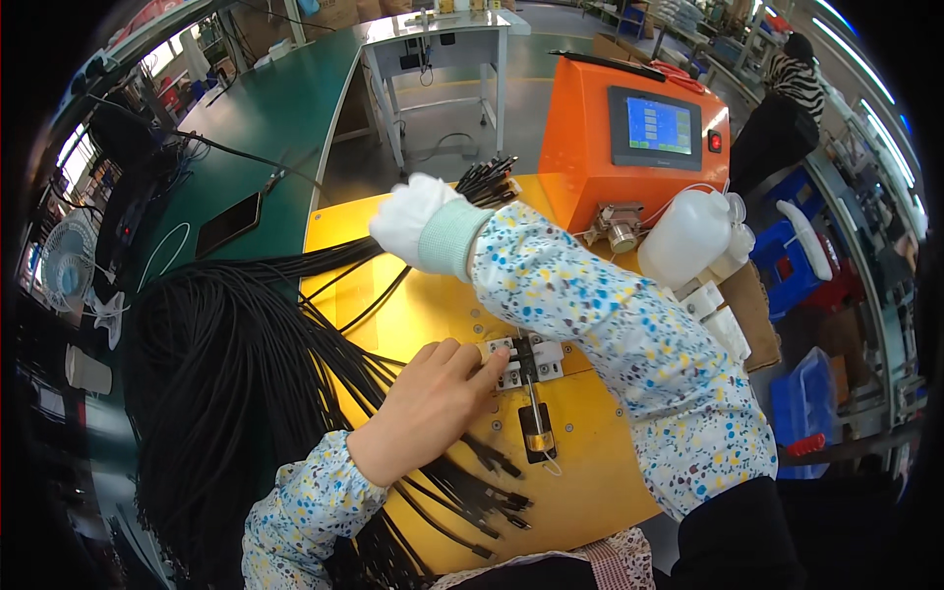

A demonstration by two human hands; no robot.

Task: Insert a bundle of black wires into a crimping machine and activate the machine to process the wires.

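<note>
The bare left hand (425,401) sets its thumb and index finger, close together, on the metal fixture (547,360) near the middle of the yellow worktop (585,482); whether it grips anything cannot be told. The gloved right hand (405,222) is curled near the far edge, its grip hidden. Black cables (211,354) drape over the left edge. Toward the far right corner, beside the orange machine (578,123), is a translucent white bottle (680,241), its contents indiscernible.
</note>
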